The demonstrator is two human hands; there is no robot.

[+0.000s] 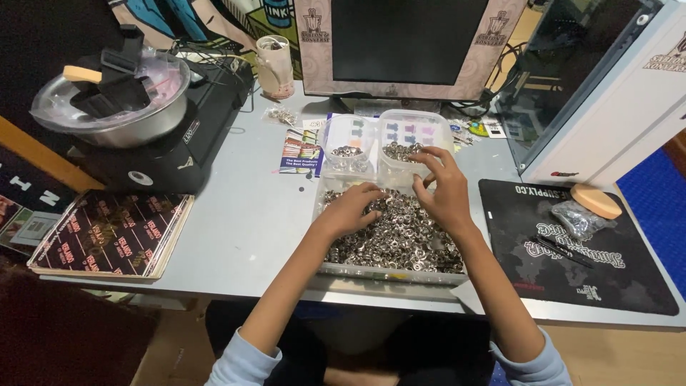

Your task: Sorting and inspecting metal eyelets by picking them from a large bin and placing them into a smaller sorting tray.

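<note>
— What do we have under our hands?

— A clear tray [330, 269] full of small silver metal rings [400, 243], set on the grey table [250, 229] right in front of us. Our left hand [351, 209] lies palm down on the heap at its left side, fingers curled into the rings; we cannot tell whether it has pinched any.

— And the right?

— Our right hand [444, 187] is raised over the far edge of the heap, fingers spread and bent, fingertips pointing towards the right tub [413, 146]. Whether a ring sits between thumb and finger is too small for us to tell.

— Two tubs, then?

— Yes — two clear plastic tubs side by side, touching the tray's far side. The left tub [348, 146] and the right one each hold a small pile of the same kind of silver pieces.

— What else is around us?

— A monitor [407, 43] behind the tubs, a metal bowl [114, 121] on a black machine [179, 150] at far left, a dark printed booklet [107, 232] below it, and a black mat [572, 250] to the right with a round tan pad [597, 201] and a small bag of metal bits [577, 217] on it.
</note>
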